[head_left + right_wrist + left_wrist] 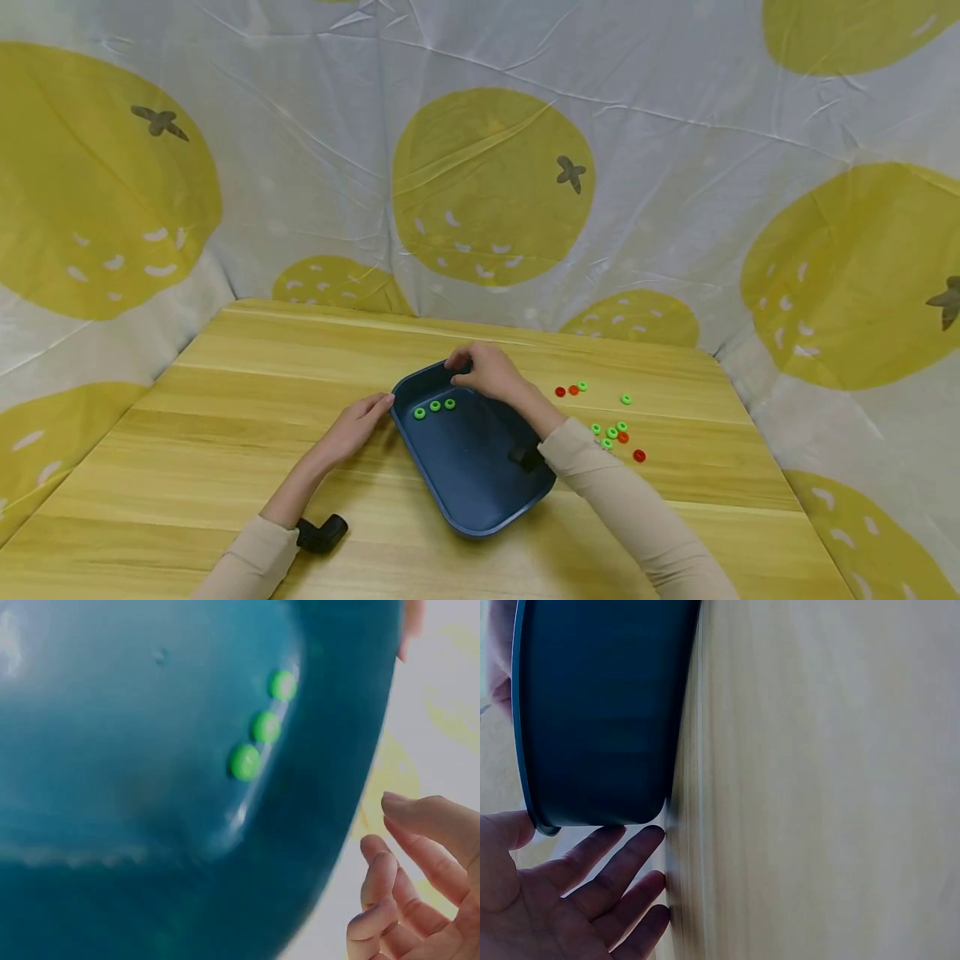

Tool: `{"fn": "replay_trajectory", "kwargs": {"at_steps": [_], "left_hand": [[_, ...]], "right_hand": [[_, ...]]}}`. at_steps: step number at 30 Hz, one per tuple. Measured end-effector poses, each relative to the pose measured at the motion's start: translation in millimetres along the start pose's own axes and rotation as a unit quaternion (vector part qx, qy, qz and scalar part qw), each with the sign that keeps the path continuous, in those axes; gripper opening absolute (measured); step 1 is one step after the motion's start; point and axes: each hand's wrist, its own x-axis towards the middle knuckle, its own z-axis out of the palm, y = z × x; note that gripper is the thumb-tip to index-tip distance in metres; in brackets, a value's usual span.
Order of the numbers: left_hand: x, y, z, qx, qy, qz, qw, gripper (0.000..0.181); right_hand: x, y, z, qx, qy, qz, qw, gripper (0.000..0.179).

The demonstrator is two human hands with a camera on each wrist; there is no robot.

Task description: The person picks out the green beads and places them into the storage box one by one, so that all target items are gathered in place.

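Observation:
A dark blue tray (468, 475) stands on the wooden table, turned at an angle. Three small green rings (435, 406) lie in a row on its floor near the far left end; the right wrist view shows them along the edge of the floor. My left hand (357, 429) is at the tray's far left corner. In the left wrist view its thumb touches the rim and its straight, spread fingers (622, 870) reach to the outer wall. Over the far end of the tray hovers my right hand (489, 372), its fingers (412, 900) loosely bent with nothing visible between them.
Right of the tray, several loose rings lie scattered on the table: green rings (612, 432), red rings (639, 456) and orange rings (623, 437). A white cloth (315, 167) with yellow fruit prints hangs behind the table (255, 375) and along its sides.

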Motion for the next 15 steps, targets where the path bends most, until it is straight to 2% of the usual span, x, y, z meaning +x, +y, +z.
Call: {"fn": "replay_trajectory", "kwargs": {"at_steps": [7,15], "left_hand": [[-0.4,0.2,-0.5,-0.003,-0.002,-0.002,1.0,0.056],[-0.5,1.0,-0.5,-0.001,0.001,0.002,1.0,0.057]], "right_hand": [[-4.1,12,-28,0.031,0.039,0.017,0.9986,0.021],[-21.1,56,-60,0.066,0.075,0.071,0.9925,0.023]]}}
